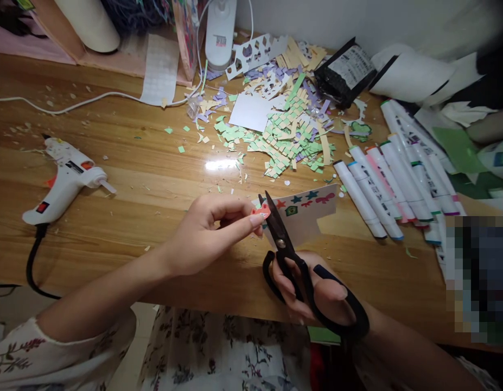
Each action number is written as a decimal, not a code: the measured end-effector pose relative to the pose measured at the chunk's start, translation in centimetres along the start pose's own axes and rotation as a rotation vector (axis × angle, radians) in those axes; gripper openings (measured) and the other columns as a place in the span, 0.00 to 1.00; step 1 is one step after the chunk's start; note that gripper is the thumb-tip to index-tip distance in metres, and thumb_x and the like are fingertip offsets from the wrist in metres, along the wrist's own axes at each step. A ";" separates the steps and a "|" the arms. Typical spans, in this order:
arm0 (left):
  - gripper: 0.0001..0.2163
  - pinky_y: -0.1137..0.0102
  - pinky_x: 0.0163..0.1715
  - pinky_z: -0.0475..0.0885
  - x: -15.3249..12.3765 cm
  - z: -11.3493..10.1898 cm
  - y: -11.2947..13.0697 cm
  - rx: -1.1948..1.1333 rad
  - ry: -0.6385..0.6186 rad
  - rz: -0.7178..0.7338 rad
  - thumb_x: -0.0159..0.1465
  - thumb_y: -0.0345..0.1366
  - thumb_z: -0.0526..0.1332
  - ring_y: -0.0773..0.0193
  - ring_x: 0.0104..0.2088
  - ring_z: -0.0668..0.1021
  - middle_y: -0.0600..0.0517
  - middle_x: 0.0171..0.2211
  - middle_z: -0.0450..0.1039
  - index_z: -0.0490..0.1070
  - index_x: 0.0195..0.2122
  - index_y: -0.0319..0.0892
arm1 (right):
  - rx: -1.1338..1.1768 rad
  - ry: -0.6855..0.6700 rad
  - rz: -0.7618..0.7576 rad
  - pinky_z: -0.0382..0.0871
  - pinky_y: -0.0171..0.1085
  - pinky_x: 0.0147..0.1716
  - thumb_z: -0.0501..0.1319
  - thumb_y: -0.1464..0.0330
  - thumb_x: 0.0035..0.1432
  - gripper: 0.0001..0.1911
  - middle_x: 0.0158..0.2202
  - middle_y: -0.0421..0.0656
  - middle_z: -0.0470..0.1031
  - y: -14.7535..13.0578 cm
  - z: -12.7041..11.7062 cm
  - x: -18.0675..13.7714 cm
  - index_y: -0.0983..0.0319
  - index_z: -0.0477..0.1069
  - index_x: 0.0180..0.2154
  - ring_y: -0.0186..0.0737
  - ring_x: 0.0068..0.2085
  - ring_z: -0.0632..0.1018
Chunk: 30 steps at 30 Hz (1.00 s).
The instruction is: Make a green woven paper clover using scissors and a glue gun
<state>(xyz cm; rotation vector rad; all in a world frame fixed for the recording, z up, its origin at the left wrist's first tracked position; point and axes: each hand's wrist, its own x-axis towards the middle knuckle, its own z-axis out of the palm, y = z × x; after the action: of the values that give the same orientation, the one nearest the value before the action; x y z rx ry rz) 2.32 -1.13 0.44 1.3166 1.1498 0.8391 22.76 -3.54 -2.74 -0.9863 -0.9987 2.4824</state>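
My left hand pinches the left end of a white paper strip that carries small coloured drawn shapes, a red one right at my fingertips. My right hand has its fingers through the black handles of a pair of scissors. The blades point up and away and meet the strip's left end beside the red shape. Both hands hover just above the front part of the wooden desk.
A white hot glue gun with a black cord lies at the left. A heap of green, yellow and purple paper scraps fills the middle back. Several white markers lie at the right, a black packet behind them.
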 end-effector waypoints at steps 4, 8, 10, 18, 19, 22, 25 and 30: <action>0.12 0.76 0.16 0.55 0.0 0.0 0.1 -0.060 -0.009 0.015 0.63 0.37 0.58 0.76 0.15 0.60 0.59 0.15 0.60 0.70 0.23 0.39 | 0.046 -0.024 0.024 0.52 0.26 0.09 0.63 0.38 0.30 0.34 0.11 0.30 0.57 -0.1 -0.2 -0.1 0.62 0.60 0.22 0.23 0.11 0.54; 0.13 0.75 0.16 0.55 0.0 -0.2 0.0 -0.036 0.007 0.038 0.63 0.37 0.57 0.75 0.16 0.60 0.58 0.17 0.61 0.69 0.23 0.39 | 0.062 -0.024 0.034 0.50 0.26 0.09 0.64 0.39 0.30 0.34 0.12 0.30 0.55 -0.1 -0.4 -0.2 0.62 0.61 0.22 0.23 0.11 0.55; 0.13 0.75 0.17 0.55 0.0 -0.3 -0.1 -0.007 0.017 0.055 0.64 0.38 0.57 0.74 0.17 0.61 0.58 0.18 0.61 0.68 0.23 0.39 | 0.053 -0.027 0.034 0.49 0.25 0.09 0.64 0.38 0.31 0.34 0.12 0.30 0.55 -0.1 -0.4 -0.3 0.63 0.61 0.22 0.22 0.11 0.55; 0.12 0.74 0.22 0.58 0.0 -0.6 -0.6 0.061 0.079 0.136 0.63 0.35 0.58 0.71 0.23 0.66 0.56 0.20 0.66 0.69 0.22 0.41 | 0.091 0.003 0.117 0.48 0.25 0.08 0.68 0.41 0.25 0.34 0.11 0.29 0.56 -0.4 -0.1 -0.4 0.62 0.61 0.20 0.23 0.11 0.56; 0.12 0.74 0.22 0.58 0.0 -0.6 -0.6 0.045 0.085 0.140 0.63 0.35 0.58 0.71 0.22 0.66 0.56 0.20 0.65 0.69 0.22 0.41 | 0.088 0.000 0.117 0.49 0.25 0.09 0.68 0.41 0.26 0.34 0.11 0.30 0.56 -0.4 -0.2 -0.4 0.62 0.61 0.20 0.23 0.11 0.56; 0.12 0.73 0.21 0.57 0.0 -0.9 -0.6 0.000 0.080 0.132 0.62 0.34 0.58 0.71 0.21 0.64 0.57 0.19 0.64 0.68 0.21 0.41 | 0.017 -0.013 0.110 0.51 0.27 0.09 0.67 0.40 0.24 0.34 0.11 0.31 0.57 -0.3 -0.5 -0.4 0.62 0.61 0.20 0.24 0.11 0.58; 0.13 0.72 0.21 0.56 0.1 -1.2 -0.6 -0.031 0.056 0.129 0.62 0.33 0.57 0.71 0.21 0.63 0.57 0.18 0.63 0.66 0.20 0.41 | -0.085 -0.010 0.100 0.50 0.28 0.08 0.64 0.37 0.20 0.36 0.11 0.33 0.58 -0.5 -0.7 -0.4 0.62 0.61 0.18 0.26 0.12 0.60; 0.14 0.72 0.22 0.56 0.2 -1.4 -0.6 -0.050 0.037 0.132 0.62 0.33 0.57 0.70 0.21 0.63 0.57 0.18 0.62 0.65 0.19 0.41 | -0.169 -0.014 0.094 0.51 0.28 0.09 0.61 0.36 0.23 0.37 0.12 0.33 0.58 -0.7 -0.8 -0.3 0.62 0.61 0.19 0.27 0.12 0.60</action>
<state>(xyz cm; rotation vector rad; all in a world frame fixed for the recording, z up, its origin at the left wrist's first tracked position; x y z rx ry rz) 0.94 -0.63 -0.04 1.3517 1.0722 0.9862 23.54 -2.85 -2.51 -1.0912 -1.2098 2.5163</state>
